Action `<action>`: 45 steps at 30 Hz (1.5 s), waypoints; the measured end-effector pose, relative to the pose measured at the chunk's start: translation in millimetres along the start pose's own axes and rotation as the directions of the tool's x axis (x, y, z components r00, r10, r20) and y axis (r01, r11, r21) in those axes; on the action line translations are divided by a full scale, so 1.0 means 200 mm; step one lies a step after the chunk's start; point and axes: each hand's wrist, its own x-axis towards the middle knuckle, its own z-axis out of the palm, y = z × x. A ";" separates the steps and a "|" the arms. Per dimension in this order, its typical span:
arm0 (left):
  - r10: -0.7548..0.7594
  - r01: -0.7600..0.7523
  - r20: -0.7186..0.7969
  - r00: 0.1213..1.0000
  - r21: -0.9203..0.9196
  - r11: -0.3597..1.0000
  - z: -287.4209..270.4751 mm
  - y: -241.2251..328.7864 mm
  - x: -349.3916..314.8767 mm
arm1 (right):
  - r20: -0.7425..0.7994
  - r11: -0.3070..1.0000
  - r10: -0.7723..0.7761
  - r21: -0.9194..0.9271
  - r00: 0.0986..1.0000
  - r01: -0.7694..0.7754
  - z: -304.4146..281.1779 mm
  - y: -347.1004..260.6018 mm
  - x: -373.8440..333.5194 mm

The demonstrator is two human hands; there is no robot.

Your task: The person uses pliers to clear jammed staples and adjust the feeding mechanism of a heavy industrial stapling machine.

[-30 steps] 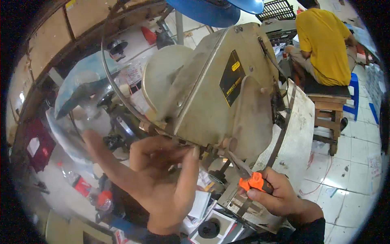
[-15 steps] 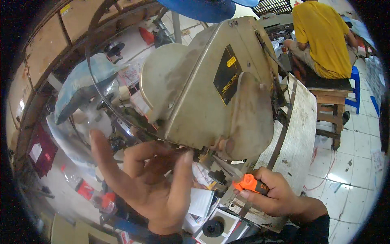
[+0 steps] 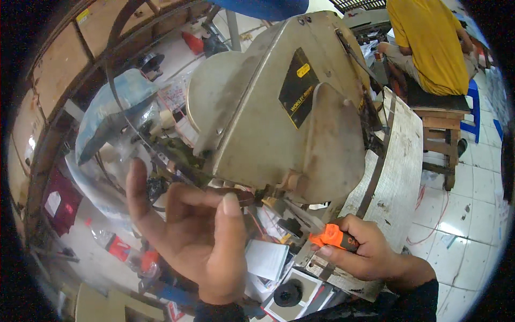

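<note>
A beige metal machine housing [image 3: 257, 123] with a black diamond-shaped label and a rounded, stained plate [image 3: 332, 150] fills the middle. My right hand [image 3: 370, 249] is closed round the orange and black handle of a screwdriver [image 3: 332, 237]. Its pale shaft slants up-left toward a small brass-coloured part [image 3: 274, 205] under the housing's lower edge. Beside that edge is my left hand [image 3: 188, 236], palm up. Its index finger stands raised while the thumb meets the curled fingers near the brass part. Whatever lies between those fingertips is too small to make out.
A dark round spool [image 3: 288, 293] rests on papers below my hands, near a white booklet [image 3: 266, 259]. A bottle with a red label [image 3: 118, 247] lies at left. Behind right, a person in yellow [image 3: 429, 48] sits on a wooden stool [image 3: 442, 134]. A white board [image 3: 402, 161] runs alongside the machine.
My left thumb has come closer to the curled fingers, and more of the brass part shows. The screwdriver stays in my right hand, slightly further right. The whole view has shifted a little.
</note>
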 end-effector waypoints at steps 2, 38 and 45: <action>0.031 -0.032 -0.040 0.999 -0.017 0.999 0.03 -0.03 0.00 | -0.026 1.000 0.006 0.001 1.000 -0.006 0.01 0.01 -0.01; -0.176 0.583 0.653 0.736 -0.480 0.656 -0.22 -0.14 0.10 | -0.209 0.612 -0.494 -0.773 0.844 0.166 0.24 -0.72 0.33; -0.075 0.421 0.640 0.764 -0.408 0.810 -0.22 -0.15 0.14 | -0.127 0.481 -0.483 -0.865 0.867 0.142 0.22 -0.74 0.32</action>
